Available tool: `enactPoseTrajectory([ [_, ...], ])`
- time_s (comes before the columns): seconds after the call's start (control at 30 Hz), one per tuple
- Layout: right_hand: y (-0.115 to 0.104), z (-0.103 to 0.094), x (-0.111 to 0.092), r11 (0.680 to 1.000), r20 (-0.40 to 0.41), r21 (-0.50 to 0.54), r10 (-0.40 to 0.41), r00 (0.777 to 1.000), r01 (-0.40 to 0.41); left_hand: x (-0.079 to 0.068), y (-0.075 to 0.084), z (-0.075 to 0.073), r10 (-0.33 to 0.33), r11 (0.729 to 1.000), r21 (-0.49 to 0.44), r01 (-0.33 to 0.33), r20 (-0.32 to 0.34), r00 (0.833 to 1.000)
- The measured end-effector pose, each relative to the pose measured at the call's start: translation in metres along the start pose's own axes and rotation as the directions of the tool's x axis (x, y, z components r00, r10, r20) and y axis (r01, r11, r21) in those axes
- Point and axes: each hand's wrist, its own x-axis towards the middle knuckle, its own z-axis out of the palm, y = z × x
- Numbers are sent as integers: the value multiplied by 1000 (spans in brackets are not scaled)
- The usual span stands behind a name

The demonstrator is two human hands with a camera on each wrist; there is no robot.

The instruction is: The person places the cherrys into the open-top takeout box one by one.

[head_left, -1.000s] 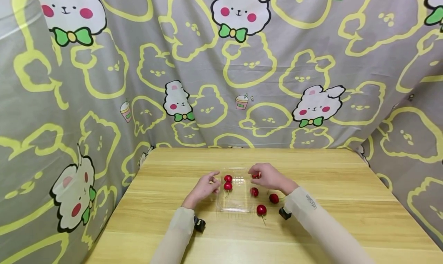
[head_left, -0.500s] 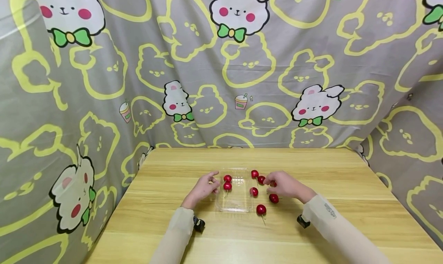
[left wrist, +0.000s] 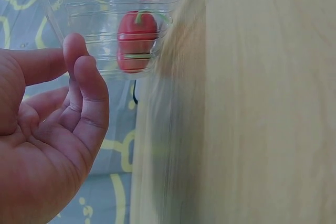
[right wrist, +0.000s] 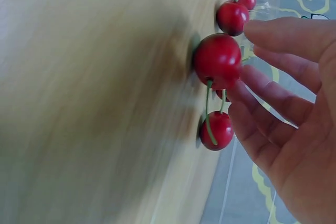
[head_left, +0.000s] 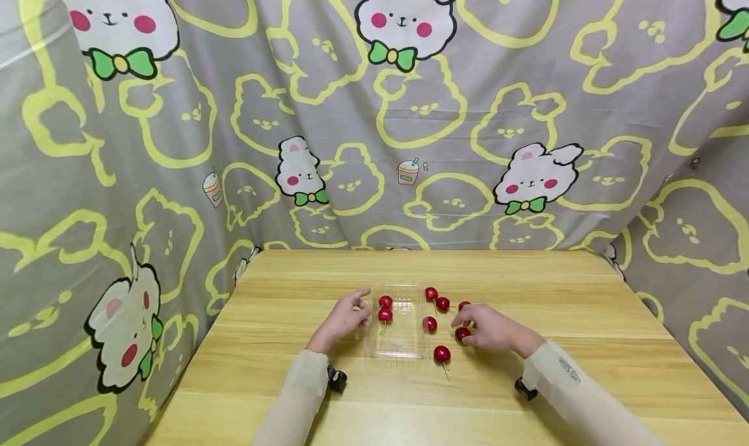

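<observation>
My left hand [head_left: 345, 316] is at the left side of a clear plastic box [head_left: 404, 342], fingers loosely bent near its wall. In the left wrist view I cannot tell whether the fingertips touch the box. Two red cherries [head_left: 385, 314] lie inside it, towards the left. Right of the box, my right hand [head_left: 494, 329] reaches over a stemmed cherry [right wrist: 218, 59] on the table. Its thumb and fingers are spread round that cherry, with no firm grip visible. Another cherry [head_left: 464, 305] is just behind the hand, partly hidden by it.
More loose cherries lie right of the box: one cherry [head_left: 430, 324] by its wall, two behind, and a front cherry [head_left: 441, 354] with its stem towards me. The wooden table [head_left: 263, 348] is backed by a patterned grey curtain [head_left: 421, 127].
My right hand has moved from the box's far right corner to the right and towards me, over past the back cherries to the rightmost ones. My left hand has stayed put.
</observation>
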Motion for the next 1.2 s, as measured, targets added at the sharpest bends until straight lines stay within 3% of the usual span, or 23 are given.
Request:
enactPoseTrajectory([
  [0.33,7,5,-3,999,20,-29,-32,999,33,-1,1,0,3,1000,-1,-3,-1,1000],
  [0.87,0,4,-5,998,16,8,56,998,-56,-2,2,0,2,1000,-10,-2,-2,1000],
  [1.07,-4,-1,-3,1000,-32,-9,-3,999,2,0,1,0,16,1000,-27,-16,0,1000],
  [1.2,-7,-5,-2,999,-56,3,-49,997,49,-6,11,-1,31,999,-41,-31,12,999],
])
